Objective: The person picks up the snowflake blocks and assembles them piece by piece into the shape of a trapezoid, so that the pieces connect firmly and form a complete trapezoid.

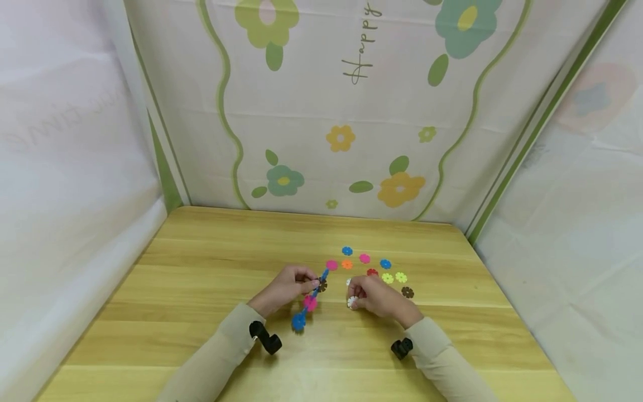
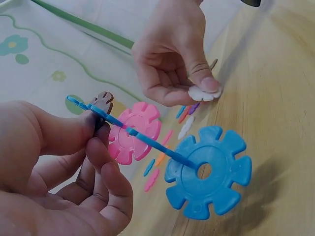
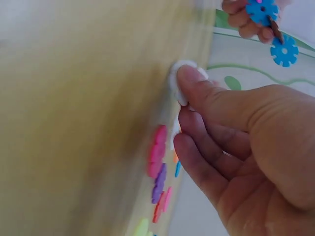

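My left hand (image 1: 287,288) pinches a linked chain of notched, flower-shaped plastic discs by its brown disc (image 2: 103,102). In the chain, blue discs slot edgewise into each other, with a large blue disc (image 2: 226,169) at the near end and a pink disc (image 2: 142,129) beside the middle. Between thumb and fingers, my right hand (image 1: 378,296) holds a loose white disc (image 2: 202,94), apart from the chain. Part of the brown disc is hidden behind the left fingertips.
Loose discs lie on the wooden table (image 1: 226,240) beyond and around the right hand: blue (image 1: 347,251), orange (image 1: 347,264), pink (image 1: 364,258), red (image 1: 372,272), yellow-green (image 1: 401,277) and brown (image 1: 407,292). Printed cloth (image 1: 301,111) walls the back and sides.
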A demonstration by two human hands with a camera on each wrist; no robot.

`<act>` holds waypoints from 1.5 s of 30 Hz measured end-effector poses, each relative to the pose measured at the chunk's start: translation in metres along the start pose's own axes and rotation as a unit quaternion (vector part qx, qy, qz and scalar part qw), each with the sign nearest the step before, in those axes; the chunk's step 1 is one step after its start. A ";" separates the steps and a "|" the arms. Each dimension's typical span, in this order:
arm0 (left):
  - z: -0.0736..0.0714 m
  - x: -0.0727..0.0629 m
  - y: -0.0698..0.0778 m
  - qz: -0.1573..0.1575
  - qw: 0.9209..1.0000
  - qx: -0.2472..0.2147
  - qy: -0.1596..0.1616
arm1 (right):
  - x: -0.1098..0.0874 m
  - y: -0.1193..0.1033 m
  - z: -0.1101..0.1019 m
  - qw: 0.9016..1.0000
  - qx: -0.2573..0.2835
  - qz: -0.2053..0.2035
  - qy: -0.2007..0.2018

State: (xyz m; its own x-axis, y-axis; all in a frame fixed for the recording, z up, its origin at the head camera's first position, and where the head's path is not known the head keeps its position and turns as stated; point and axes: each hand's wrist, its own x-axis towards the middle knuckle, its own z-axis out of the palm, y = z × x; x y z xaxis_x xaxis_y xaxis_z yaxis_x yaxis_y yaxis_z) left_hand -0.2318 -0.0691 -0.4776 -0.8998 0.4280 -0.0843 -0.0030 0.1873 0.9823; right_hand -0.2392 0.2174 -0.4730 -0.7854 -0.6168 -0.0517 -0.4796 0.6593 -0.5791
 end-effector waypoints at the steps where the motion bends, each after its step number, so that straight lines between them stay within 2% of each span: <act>1: 0.000 0.000 0.000 0.000 1.000 0.000 0.000 | 0.001 0.000 -0.001 1.000 0.009 0.000 0.005; 9: 0.001 0.000 0.002 -0.005 1.000 -0.001 0.004 | 0.012 -0.001 -0.018 0.997 0.057 0.004 0.052; 15: 0.002 0.001 0.000 0.001 1.000 -0.005 -0.001 | 0.021 -0.009 -0.026 0.991 0.089 0.006 0.104; 18: 0.002 0.001 0.000 0.004 1.000 -0.002 -0.001 | 0.025 -0.015 -0.029 0.986 0.102 0.011 0.134; 26: 0.001 0.000 0.003 -0.001 1.000 0.004 -0.003 | 0.032 -0.035 -0.028 0.964 0.185 0.021 0.189; 31: 0.001 0.000 0.004 0.003 1.000 0.003 -0.006 | 0.037 -0.041 -0.023 0.958 0.206 0.021 0.199; 38: 0.001 0.000 0.003 0.003 1.000 0.000 -0.002 | 0.042 -0.043 -0.015 0.959 0.210 0.015 0.190; 41: 0.002 0.000 0.002 0.012 1.000 0.010 0.015 | 0.044 -0.045 -0.012 0.957 0.214 0.020 0.193; 45: 0.006 -0.002 0.001 0.031 0.998 0.030 0.056 | 0.047 -0.051 -0.008 0.953 0.223 0.029 0.201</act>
State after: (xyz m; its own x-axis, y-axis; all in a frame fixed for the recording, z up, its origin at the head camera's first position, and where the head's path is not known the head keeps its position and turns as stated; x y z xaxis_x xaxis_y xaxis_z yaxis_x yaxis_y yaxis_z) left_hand -0.2277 -0.0647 -0.4779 -0.9405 0.3399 -0.0003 0.0779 0.2165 0.9732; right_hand -0.2544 0.1581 -0.4395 -0.9351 -0.3107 0.1708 -0.2877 0.3837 -0.8775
